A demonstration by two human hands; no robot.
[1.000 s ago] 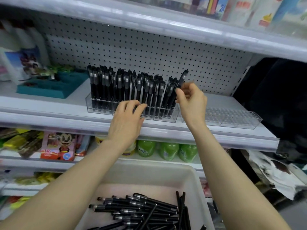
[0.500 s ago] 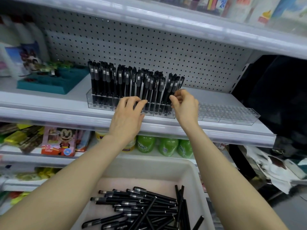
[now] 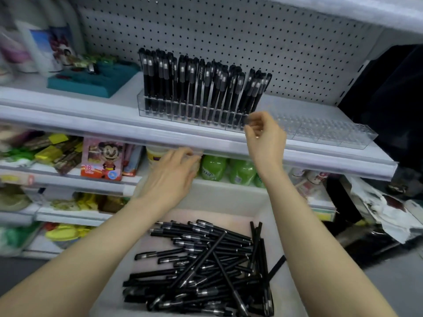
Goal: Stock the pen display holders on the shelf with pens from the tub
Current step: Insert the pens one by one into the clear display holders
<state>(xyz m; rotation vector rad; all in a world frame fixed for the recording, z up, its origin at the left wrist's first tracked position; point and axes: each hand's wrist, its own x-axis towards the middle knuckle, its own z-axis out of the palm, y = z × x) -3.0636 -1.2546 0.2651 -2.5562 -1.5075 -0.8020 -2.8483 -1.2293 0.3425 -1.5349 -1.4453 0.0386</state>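
A clear pen holder on the white shelf is packed with upright black pens. To its right lies a second clear holder with no pens in it. Below, a white tub contains a heap of several black pens. My left hand hovers below the shelf edge with relaxed fingers, holding nothing. My right hand is in front of the full holder's right end, fingers loosely curled, nothing in it.
A teal tray and bottles stand at the shelf's left. Pegboard backs the shelf. Green bottles and a cartoon-mouse box sit on the lower shelf. A dark garment hangs at right.
The pen my right hand held now stands in the holder and the hand has let go and drawn back. My left hand has dropped from the holder's front to below the shelf edge.
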